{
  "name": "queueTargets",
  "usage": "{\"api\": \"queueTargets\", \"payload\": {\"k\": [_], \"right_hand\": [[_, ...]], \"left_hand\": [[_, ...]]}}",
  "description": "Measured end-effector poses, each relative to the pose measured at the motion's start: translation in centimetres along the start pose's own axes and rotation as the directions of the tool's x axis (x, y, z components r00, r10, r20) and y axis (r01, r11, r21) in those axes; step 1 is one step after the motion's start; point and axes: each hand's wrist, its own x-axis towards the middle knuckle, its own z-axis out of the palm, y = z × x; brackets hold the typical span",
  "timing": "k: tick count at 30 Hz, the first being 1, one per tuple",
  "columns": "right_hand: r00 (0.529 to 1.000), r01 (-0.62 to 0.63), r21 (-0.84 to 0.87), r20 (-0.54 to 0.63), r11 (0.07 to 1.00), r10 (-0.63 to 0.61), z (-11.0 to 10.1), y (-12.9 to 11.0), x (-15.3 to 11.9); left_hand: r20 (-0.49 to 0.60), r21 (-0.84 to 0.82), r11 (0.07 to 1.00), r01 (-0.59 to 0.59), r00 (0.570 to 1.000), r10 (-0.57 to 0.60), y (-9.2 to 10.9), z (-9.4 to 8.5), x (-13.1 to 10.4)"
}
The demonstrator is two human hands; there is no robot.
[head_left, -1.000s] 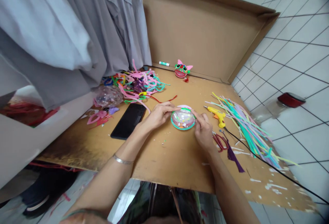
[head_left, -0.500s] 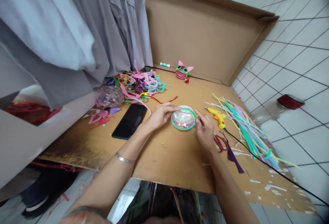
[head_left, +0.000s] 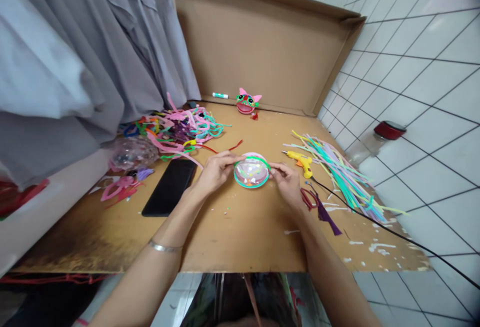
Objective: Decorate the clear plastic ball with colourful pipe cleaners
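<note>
Here, the left hand [head_left: 214,171] and right hand [head_left: 285,183] pinch a clear round dome [head_left: 251,172], its insides hard to see, on the brown cardboard tabletop [head_left: 240,227], white tiles at 3 o'clock.

My brown cardboard work surface [head_left: 240,227] carries a black phone [head_left: 169,187], yellow glue gun [head_left: 299,159], and loose coloured pipe cleaners [head_left: 339,174].

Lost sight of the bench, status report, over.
Left hand and right hand grip the clear dome from either side. Dome rests on the cardboard table. Glue gun lies just right.
</note>
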Motion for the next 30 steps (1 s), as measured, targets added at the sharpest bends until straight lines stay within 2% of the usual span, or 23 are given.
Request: {"api": "queueTargets", "payload": {"k": [5, 12, 21, 30], "right_hand": [[1.000, -0.013, 0.003, 0.009, 1.000, 0.013, -0.19, 0.02, 0.11], [0.993, 0.122, -0.092, 0.012, 0.988, -0.121, -0.67, -0.14, 0.29], [0.992, 0.118, -0.053, 0.061, 0.992, -0.114, -0.85, -0.02, 0.47], [0.998, 0.061, 0.010, 0.010, 0.998, -0.062, -0.34, 0.09, 0.22]], "left_hand": [[-0.008, 0.006, 1.000, 0.013, 1.000, -0.013, -0.15, 0.05, -0.03], [-0.012, 0.014, 1.000, 0.015, 1.000, -0.015, 0.11, 0.08, -0.02], [-0.006, 0.007, 1.000, 0.025, 1.000, -0.025, 0.03, 0.06, -0.08], [-0.014, 0.003, 0.999, 0.034, 0.999, -0.034, -0.03, 0.21, -0.11]]}}
